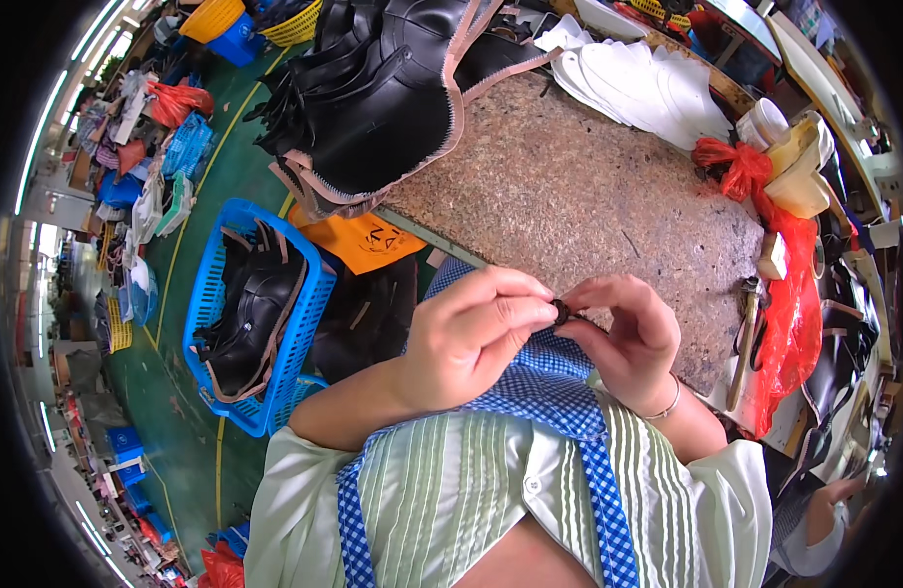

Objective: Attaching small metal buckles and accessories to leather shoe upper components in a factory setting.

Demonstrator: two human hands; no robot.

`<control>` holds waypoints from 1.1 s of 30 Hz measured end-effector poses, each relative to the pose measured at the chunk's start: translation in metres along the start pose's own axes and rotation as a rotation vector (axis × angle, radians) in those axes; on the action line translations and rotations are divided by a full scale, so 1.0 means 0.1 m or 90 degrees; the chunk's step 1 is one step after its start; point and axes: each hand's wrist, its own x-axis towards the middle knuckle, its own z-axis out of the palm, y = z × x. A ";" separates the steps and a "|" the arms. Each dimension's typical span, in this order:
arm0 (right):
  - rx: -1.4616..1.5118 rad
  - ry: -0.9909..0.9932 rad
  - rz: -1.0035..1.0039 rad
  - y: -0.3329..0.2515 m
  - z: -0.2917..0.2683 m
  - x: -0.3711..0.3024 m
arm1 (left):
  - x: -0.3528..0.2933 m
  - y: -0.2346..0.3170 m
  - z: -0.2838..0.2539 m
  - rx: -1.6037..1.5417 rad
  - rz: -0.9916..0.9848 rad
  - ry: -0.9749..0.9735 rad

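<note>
Both hands I count on my feed are closed in a fingertip pinch: the left hand (476,335) and the right hand (635,328) meet on one small dark piece (561,313), between them above the checked apron (544,387), by the table's near edge. I judge it light and easy to drop; I'd keep hold of it by opposite edges, thumb against forefinger (stiff or soft, I can't tell at this size).

Farther out, I count one speckled worktop (608,186), bearing one heap of black pieces (383,118) with pinkish zigzag edging and one fan of white sheets (637,88), both too overlapped to number. To the right I see one hammer (739,358) beside red plastic (792,323). To the left sits one blue basket (311,323) of more black pieces, near one orange bag (368,243).
</note>
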 end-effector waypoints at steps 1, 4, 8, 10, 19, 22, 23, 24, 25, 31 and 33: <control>0.122 0.037 0.066 0.00 0.04 -0.04 | -0.01 0.00 0.02 0.001 -0.001 0.001; -0.002 -0.047 0.030 -0.01 -0.04 0.01 | -0.01 -0.01 0.04 0.047 0.060 0.027; 0.082 -0.020 0.116 -0.01 0.01 -0.01 | -0.01 -0.03 0.04 0.057 0.074 0.018; 0.152 -0.007 0.203 -0.03 0.03 -0.01 | -0.01 -0.03 0.05 0.065 0.069 0.022; -0.217 -0.134 -0.123 -0.10 -0.03 0.03 | -0.02 -0.01 -0.01 0.017 -0.026 -0.020; -0.201 -0.147 -0.105 -0.09 -0.07 0.03 | -0.04 -0.05 0.05 -0.033 -0.034 -0.014; -0.180 -0.132 -0.099 -0.08 -0.05 0.06 | -0.02 -0.07 0.04 -0.027 -0.021 -0.011; -0.175 -0.135 -0.104 -0.09 -0.05 0.05 | -0.01 -0.08 0.07 -0.028 -0.010 -0.010; -0.222 -0.120 -0.136 -0.10 -0.04 0.05 | 0.00 -0.10 0.08 -0.056 -0.037 -0.019; -0.310 -0.089 -0.121 -0.02 -0.16 0.09 | 0.30 -0.24 0.04 -0.183 -0.182 -0.117; -0.264 -0.008 -0.036 0.05 -0.22 0.07 | 0.66 -0.53 -0.13 0.091 0.008 0.060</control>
